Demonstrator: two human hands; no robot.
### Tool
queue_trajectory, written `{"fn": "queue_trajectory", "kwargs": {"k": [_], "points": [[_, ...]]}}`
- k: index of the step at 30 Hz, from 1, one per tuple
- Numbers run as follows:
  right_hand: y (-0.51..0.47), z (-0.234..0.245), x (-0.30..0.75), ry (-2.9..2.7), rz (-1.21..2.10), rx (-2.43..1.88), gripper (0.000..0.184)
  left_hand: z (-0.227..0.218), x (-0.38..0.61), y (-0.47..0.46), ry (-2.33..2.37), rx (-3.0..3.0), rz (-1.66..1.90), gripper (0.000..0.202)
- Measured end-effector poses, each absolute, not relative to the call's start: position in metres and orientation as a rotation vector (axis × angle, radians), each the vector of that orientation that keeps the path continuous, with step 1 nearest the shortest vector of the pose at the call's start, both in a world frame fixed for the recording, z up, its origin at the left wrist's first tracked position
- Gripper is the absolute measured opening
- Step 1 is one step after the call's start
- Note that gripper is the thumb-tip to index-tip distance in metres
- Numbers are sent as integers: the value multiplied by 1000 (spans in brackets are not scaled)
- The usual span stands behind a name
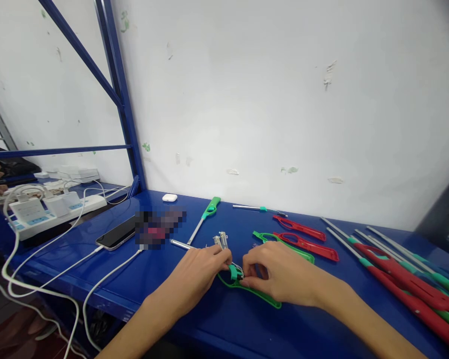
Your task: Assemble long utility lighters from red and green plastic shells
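My left hand (204, 269) is closed over a thin metal lighter tube (180, 244), which sticks out to the left. A teal-green part (234, 272) with thin wires shows just right of its fingertips. My right hand (284, 274) pinches at a small dark part by those wires. Beneath both hands lies an open green lighter half-shell (265, 297). Clear gas tanks (221, 240) with metal tops lie just beyond my left hand. Behind my right hand are another green half-shell (304, 255) and two red half-shells (324, 248).
A whole green lighter (211, 206) and a loose tube with wires (249, 207) lie near the wall. Several red lighters (400, 291) are piled at right. A phone (121, 232), earbud case (169, 198), white cables (93, 299) and power strip (65, 214) occupy the left. A blue post (125, 114) rises there.
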State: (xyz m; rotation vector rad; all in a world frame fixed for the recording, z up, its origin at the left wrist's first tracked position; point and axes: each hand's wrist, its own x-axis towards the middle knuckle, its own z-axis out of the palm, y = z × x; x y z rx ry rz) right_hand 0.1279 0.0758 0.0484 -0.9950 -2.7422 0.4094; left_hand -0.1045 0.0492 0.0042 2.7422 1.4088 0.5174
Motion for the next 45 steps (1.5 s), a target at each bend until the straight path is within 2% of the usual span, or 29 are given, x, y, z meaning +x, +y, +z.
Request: {"fn": "queue_trajectory", "kwargs": {"k": [7, 29, 45], "points": [[76, 50, 128, -2752, 425, -1007, 21, -2, -103, 53, 1537, 2871, 344, 43], [73, 54, 130, -2780, 426, -1047, 20, 13, -102, 44, 1420, 2706, 446, 33], [73, 56, 131, -2782, 460, -1053, 18, 24, -100, 41, 1417, 2665, 383, 36]]}}
